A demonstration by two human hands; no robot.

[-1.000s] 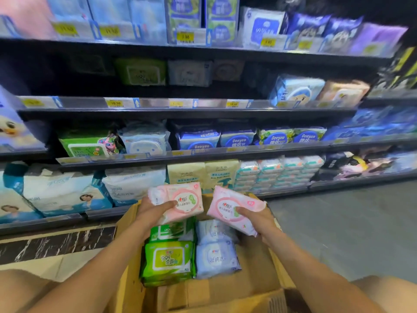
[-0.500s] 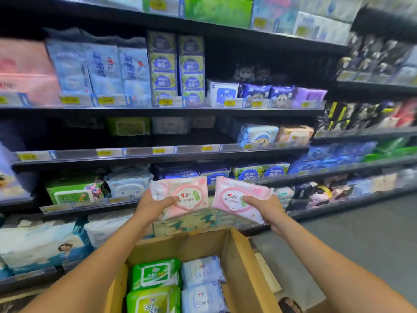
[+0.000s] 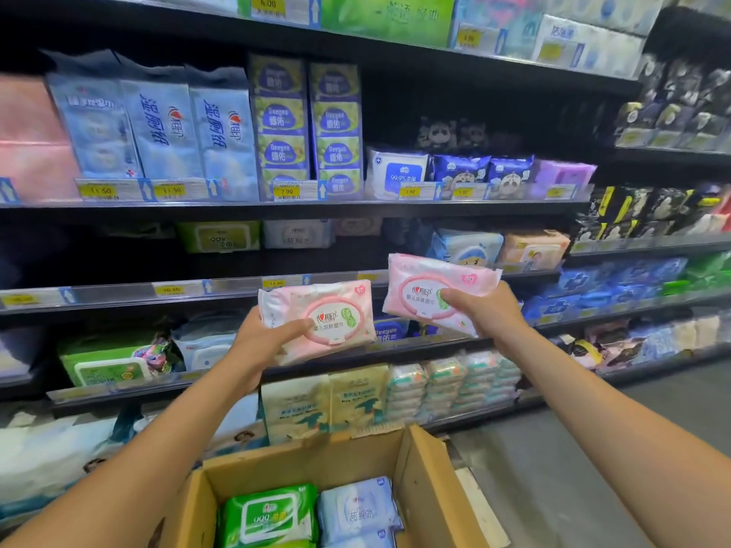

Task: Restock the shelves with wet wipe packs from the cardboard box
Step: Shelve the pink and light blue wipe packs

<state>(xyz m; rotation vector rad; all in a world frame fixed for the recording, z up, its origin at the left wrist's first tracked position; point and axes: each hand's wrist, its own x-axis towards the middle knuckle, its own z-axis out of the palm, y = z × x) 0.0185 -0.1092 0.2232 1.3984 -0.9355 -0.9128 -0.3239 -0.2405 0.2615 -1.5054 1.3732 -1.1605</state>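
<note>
My left hand [image 3: 261, 342] grips a pale pink wet wipe pack [image 3: 336, 314] with a round pink-rimmed lid. My right hand [image 3: 486, 310] grips a second pink pack [image 3: 423, 286], held a little higher and to the right. Both packs are raised in front of the middle shelf [image 3: 118, 292], whose left part is dark and sparsely stocked. Below, the open cardboard box [image 3: 423, 480] holds green packs [image 3: 269, 516] and light blue packs [image 3: 356, 508].
Black shelves full of wipes and tissue packs fill the view, with yellow price tags [image 3: 286, 191] along their edges. A few packs [image 3: 219, 235] lie deep on the middle shelf. Grey floor [image 3: 573, 468] runs to the right of the box.
Both hands have lifted the pink packs up from just above the box to the height of the middle shelf. My view has tilted upward, so higher shelves show.
</note>
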